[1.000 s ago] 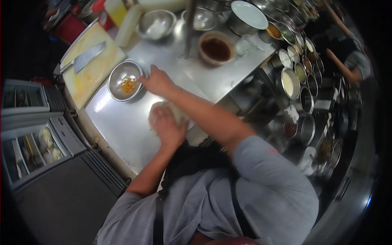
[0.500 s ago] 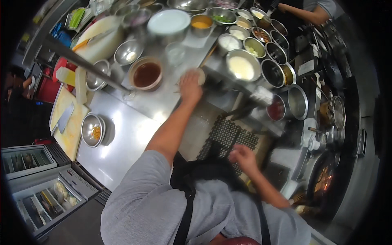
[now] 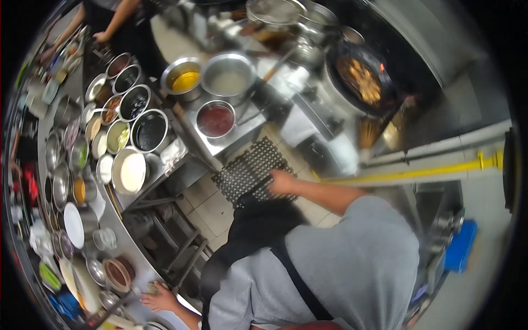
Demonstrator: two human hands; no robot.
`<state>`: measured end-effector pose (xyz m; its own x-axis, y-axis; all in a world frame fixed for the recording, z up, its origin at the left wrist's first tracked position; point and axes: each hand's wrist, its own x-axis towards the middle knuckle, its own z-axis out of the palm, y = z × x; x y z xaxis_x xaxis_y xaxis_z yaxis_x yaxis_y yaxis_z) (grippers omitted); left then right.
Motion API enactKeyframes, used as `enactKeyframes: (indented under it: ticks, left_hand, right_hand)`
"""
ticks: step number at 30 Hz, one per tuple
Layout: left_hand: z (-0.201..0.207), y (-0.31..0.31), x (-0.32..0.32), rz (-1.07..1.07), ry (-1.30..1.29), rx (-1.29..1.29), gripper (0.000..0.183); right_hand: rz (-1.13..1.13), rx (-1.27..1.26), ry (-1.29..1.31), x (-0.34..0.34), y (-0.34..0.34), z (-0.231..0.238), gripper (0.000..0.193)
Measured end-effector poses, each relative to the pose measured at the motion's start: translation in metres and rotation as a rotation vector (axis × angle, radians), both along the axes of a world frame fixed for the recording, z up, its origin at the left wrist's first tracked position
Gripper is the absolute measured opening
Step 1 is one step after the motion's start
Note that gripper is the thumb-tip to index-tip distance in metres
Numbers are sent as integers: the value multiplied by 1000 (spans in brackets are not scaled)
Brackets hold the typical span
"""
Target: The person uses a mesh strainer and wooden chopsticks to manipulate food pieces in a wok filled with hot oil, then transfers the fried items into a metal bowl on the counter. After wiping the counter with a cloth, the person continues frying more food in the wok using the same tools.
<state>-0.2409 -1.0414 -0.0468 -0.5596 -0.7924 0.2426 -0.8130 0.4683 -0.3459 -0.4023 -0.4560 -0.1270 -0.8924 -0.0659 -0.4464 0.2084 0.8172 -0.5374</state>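
Note:
My left hand (image 3: 158,298) lies with fingers spread on the edge of the steel counter (image 3: 144,266). Closest to it is a pinkish-brown bowl (image 3: 117,274) of dark red sauce. My right hand (image 3: 281,182) is held out over the floor, in front of a black perforated mat (image 3: 253,168). Its fingers are curled in; whether they hold anything is hidden. Ahead of the right hand, a metal pot of red liquid (image 3: 215,119) stands on a low steel stand. To the right of that, browned food pieces (image 3: 360,81) lie in a dark wok (image 3: 344,66).
Several metal containers crowd the counter, including one with creamy white contents (image 3: 132,171) and one with dark liquid (image 3: 149,131). A pot of yellow liquid (image 3: 184,81) stands farther back. A yellow pipe (image 3: 418,169) runs low along the right. Another person's arm (image 3: 118,23) shows at the far left.
My view has swung right toward the wok, so the counter now appears at the left. My left hand stays on the counter's edge. My right hand has moved forward over the floor.

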Motion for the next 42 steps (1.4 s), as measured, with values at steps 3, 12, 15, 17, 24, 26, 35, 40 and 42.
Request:
enactKeyframes:
  ticks: [3, 12, 15, 17, 24, 26, 35, 40, 42]
  left_hand:
    - [5, 35, -38, -595, 148, 10, 85]
    - [-74, 60, 0, -941, -199, 951, 75]
    - [-114, -27, 42, -707, -364, 1303, 73]
    - [-150, -6, 41, -549, -169, 1419, 68]
    - [-19, 176, -70, -510, -370, 1301, 62]
    - [-16, 197, -86, -521, -294, 1527, 61]
    - [124, 401, -310, -1045, 133, 2018, 48]
    - [154, 526, -503, -1256, 304, 1745, 79]
    - [139, 587, -569, -1155, 272, 1694, 76]
  right_hand:
    - [-463, 352, -168, 6, 61, -57, 73]
    - [-89, 172, -692, 27, 166, -162, 53]
    - [80, 138, -200, 20, 115, -249, 45]
    - [-709, -677, -387, -70, 61, -86, 41]
    - [-1050, -1833, 43, -303, 73, 136, 79]
    - [-930, -1930, -57, -336, 90, 151, 76]
    - [-810, -1505, -45, -381, 173, 140, 31]
    - [-1141, -1719, 16, -362, 188, 174, 13]
    - [-1003, -1583, 102, -368, 211, 160, 8]
